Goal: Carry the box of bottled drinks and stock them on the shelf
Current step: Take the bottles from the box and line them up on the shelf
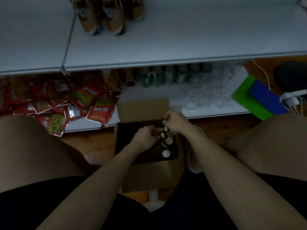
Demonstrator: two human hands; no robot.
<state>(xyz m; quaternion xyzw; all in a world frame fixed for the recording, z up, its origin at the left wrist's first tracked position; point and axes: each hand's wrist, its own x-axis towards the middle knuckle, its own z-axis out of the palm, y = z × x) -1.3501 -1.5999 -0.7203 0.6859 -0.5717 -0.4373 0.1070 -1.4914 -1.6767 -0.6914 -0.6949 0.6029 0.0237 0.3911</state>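
Head view: our forearms reach to twelve o'clock into the open box [126,146]. Left hand [146,136] curls around a bottle neck; right hand [176,121] pinches something unclear. Upright bottles [166,153] stand between them, shelf [166,47] beyond.

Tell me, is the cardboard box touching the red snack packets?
Apart. The head view shows bare white shelf between the cardboard box flap and the nearest of the red snack packets.
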